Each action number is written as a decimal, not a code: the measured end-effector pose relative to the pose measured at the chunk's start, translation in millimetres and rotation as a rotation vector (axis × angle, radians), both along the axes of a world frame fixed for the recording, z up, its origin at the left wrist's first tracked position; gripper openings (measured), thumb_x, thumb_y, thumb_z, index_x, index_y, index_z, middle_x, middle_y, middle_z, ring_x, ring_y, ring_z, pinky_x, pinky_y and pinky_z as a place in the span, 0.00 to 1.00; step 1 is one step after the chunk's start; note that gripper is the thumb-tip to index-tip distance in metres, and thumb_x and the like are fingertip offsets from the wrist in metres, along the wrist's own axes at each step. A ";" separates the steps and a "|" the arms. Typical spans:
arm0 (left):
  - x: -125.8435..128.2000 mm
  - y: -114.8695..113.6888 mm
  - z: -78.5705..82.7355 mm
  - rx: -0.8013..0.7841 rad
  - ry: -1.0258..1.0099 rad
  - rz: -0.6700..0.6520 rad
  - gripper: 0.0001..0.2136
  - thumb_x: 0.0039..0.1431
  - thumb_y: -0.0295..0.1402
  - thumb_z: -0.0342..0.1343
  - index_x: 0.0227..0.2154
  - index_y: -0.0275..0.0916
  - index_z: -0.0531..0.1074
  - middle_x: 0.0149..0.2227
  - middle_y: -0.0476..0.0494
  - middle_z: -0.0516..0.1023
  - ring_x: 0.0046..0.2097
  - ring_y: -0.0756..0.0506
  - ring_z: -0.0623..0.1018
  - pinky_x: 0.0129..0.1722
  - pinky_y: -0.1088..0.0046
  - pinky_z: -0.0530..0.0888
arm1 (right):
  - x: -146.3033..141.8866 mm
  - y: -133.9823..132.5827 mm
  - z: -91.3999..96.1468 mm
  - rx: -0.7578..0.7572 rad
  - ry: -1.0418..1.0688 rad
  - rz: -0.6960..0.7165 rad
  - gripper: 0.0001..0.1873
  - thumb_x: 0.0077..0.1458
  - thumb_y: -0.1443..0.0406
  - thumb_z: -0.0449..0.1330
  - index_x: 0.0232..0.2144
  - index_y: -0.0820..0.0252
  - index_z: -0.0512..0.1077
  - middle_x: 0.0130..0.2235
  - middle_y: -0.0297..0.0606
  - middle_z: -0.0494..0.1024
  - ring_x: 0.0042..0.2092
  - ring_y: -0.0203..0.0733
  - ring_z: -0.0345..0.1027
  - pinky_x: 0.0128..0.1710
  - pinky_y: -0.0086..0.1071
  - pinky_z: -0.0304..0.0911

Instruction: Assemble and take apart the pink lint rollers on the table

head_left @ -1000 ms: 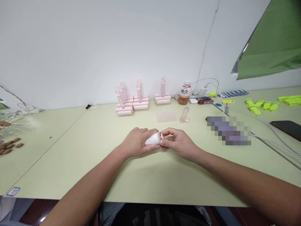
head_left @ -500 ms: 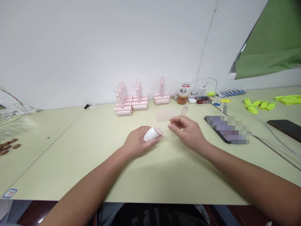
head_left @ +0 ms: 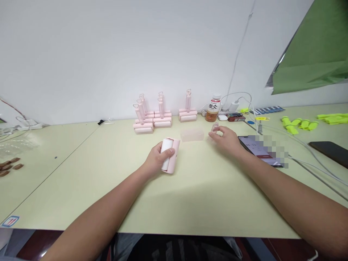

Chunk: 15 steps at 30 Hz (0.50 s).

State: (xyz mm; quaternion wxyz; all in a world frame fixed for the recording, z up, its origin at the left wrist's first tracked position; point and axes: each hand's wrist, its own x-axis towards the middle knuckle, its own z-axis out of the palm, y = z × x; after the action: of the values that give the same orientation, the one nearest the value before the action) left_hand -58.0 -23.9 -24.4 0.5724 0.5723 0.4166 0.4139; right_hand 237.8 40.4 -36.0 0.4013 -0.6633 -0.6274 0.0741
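Observation:
My left hand (head_left: 157, 157) is wrapped round a lint roller head (head_left: 172, 159), a white roll in a pink housing, tilted above the table with the thumb across its front. To the right, my right hand (head_left: 227, 139) pinches a translucent pink handle (head_left: 215, 127); its lower part is hidden behind the fingers. A clear pinkish cover (head_left: 192, 135) lies on the table between and beyond my hands. Against the wall stand several pink lint rollers (head_left: 162, 120) with upright handles, and one more lint roller (head_left: 188, 115) sits apart from them on the right.
A drink bottle (head_left: 213, 108) stands at the back beside chargers and white cables (head_left: 251, 103). A phone (head_left: 258, 148) lies right of my right hand, a dark device (head_left: 328, 152) farther off. Neon yellow strips (head_left: 289, 125) are at right, brown pieces (head_left: 11, 165) at far left.
My left hand has turned the lint roller head, so its long side now faces me. My right hand has moved slightly right and closed on the translucent handle.

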 end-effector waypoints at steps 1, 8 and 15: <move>0.5 -0.2 0.5 -0.026 -0.034 -0.010 0.17 0.53 0.47 0.61 0.34 0.39 0.66 0.30 0.49 0.72 0.29 0.49 0.72 0.27 0.74 0.67 | -4.3 -6.0 3.7 0.026 -0.006 0.020 0.13 0.50 0.55 0.59 0.33 0.58 0.73 0.43 0.45 0.78 0.43 0.52 0.70 0.42 0.41 0.63; 4.2 -5.0 7.8 -0.181 -0.216 -0.001 0.19 0.47 0.46 0.64 0.33 0.39 0.66 0.29 0.49 0.74 0.25 0.48 0.75 0.24 0.72 0.72 | -47.9 -64.1 21.8 0.142 -0.155 0.729 0.09 0.58 0.58 0.59 0.32 0.58 0.69 0.31 0.35 0.76 0.31 0.38 0.68 0.33 0.31 0.62; 3.2 -3.7 4.3 -0.211 -0.267 -0.038 0.19 0.47 0.45 0.65 0.34 0.38 0.68 0.28 0.48 0.76 0.25 0.47 0.76 0.23 0.72 0.74 | -58.5 -75.4 23.2 0.256 -0.264 0.865 0.15 0.62 0.58 0.58 0.44 0.63 0.74 0.28 0.35 0.71 0.27 0.36 0.65 0.28 0.28 0.60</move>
State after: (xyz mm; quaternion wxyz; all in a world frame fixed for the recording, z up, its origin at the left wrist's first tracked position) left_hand -54.9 -27.6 -20.1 0.6873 0.4567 0.3672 0.4291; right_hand 179.4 -35.1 -12.8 0.3287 -0.2901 -0.8959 0.0715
